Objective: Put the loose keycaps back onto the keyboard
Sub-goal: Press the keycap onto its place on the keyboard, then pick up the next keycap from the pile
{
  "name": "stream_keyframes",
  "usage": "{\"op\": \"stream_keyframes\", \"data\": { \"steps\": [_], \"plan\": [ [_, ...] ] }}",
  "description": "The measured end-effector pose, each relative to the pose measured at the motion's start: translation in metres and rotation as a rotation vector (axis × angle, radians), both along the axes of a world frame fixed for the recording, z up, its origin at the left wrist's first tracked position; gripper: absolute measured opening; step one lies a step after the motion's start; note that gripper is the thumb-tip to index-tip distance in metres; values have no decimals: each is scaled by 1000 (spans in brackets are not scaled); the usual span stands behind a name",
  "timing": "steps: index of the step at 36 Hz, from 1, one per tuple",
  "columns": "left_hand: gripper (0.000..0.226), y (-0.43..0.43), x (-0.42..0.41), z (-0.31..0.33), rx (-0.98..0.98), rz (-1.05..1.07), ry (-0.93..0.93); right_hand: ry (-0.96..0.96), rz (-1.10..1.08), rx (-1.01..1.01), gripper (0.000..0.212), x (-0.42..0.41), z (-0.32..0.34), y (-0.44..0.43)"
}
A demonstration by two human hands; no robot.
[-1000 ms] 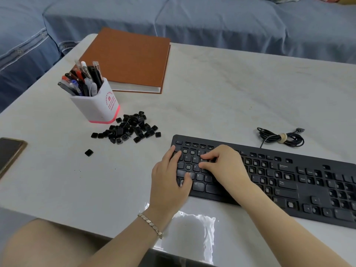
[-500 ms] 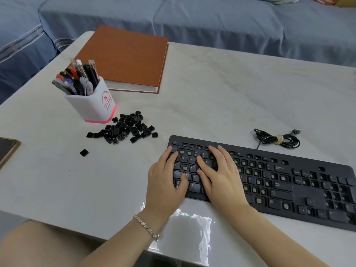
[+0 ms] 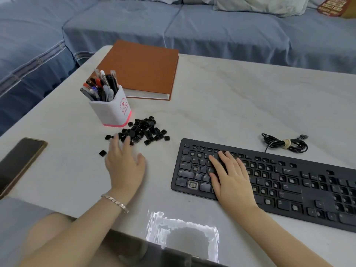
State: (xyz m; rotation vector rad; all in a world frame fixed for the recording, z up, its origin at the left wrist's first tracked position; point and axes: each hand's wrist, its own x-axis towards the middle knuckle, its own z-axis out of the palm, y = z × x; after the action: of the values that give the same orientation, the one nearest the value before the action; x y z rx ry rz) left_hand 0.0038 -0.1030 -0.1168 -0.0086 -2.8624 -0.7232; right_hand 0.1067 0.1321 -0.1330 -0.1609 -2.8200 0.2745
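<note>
A black keyboard (image 3: pixel 289 182) lies at the right of the white table, with many bare key sockets among its fitted keys. A heap of loose black keycaps (image 3: pixel 143 131) sits left of it, and one stray keycap (image 3: pixel 102 153) lies apart at the heap's lower left. My left hand (image 3: pixel 124 162) is stretched out flat, fingers straight and blurred, with the fingertips at the heap's near left edge; it holds nothing. My right hand (image 3: pixel 230 177) rests flat on the keyboard's left half, fingers straight on the keys.
A white pen holder (image 3: pixel 111 110) full of pens stands just behind the heap. A brown notebook (image 3: pixel 140 68) lies further back. A phone (image 3: pixel 19 162) rests near the left edge. The keyboard's coiled cable (image 3: pixel 285 144) lies behind it. A blue sofa (image 3: pixel 212 29) runs past the table.
My left hand left the keyboard and moved left to the keycap heap. My right hand stayed flat on the keyboard's left half. The camera tilted up a little.
</note>
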Motion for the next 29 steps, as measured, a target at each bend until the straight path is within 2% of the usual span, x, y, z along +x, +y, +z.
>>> {"op": "stream_keyframes", "data": {
  "steps": [3, 6, 10, 16, 18, 29],
  "plan": [
    [62, -27, -14, 2, -71, 162, -156, -7, -5, 10, 60, 0, 1, 0],
    [53, -45, -21, -4, -95, 173, -249, -15, -9, 25, 62, 0, 2, 0],
    [34, -47, -21, -10, -26, 51, -173, -23, -14, 28, 63, -1, 2, 0],
    [62, -27, -31, -5, 113, -141, -168, -21, -10, 19, 61, -1, 1, 0],
    [63, -19, -34, -3, 100, -165, -169, -17, -10, 18, 61, -1, 2, 0],
    [28, 2, -38, -8, -46, -208, -56, 17, -10, -1, 59, 0, 1, -2]
  ]
}}
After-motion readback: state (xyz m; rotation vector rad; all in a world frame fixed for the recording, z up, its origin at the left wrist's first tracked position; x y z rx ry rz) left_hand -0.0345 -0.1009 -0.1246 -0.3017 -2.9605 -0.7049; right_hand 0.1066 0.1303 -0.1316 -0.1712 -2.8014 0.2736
